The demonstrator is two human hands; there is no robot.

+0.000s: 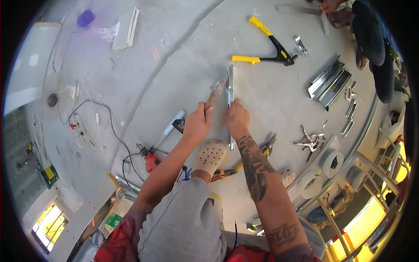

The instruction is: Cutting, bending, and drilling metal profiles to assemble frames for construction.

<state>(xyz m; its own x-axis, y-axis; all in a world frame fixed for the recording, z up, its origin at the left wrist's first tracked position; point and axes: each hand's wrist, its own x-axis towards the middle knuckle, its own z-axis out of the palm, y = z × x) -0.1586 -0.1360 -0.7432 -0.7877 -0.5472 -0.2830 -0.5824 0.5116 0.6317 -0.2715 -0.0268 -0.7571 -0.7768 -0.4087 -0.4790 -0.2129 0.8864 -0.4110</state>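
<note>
My left hand [197,124] is closed around the wooden handle of a hammer [212,98]. Its metal head is blurred, close beside the upper part of a narrow, shiny metal channel [230,83] on the floor. My right hand [237,117] grips that channel around its middle. Below the left hand lies a combination square [172,124] with a dark head. A beige clog [211,155] on my foot rests beside the channel's near end. Yellow-handled pliers [267,150] lie partly behind my right forearm.
A yellow-and-black hand riveter [279,50] lies ahead. To the right are stacked metal channels [330,83] and locking clamps [310,140]. A red drill [150,161] and its cable lie at left, orange-handled snips [223,174] near my foot. Another person [369,35] is at the far right.
</note>
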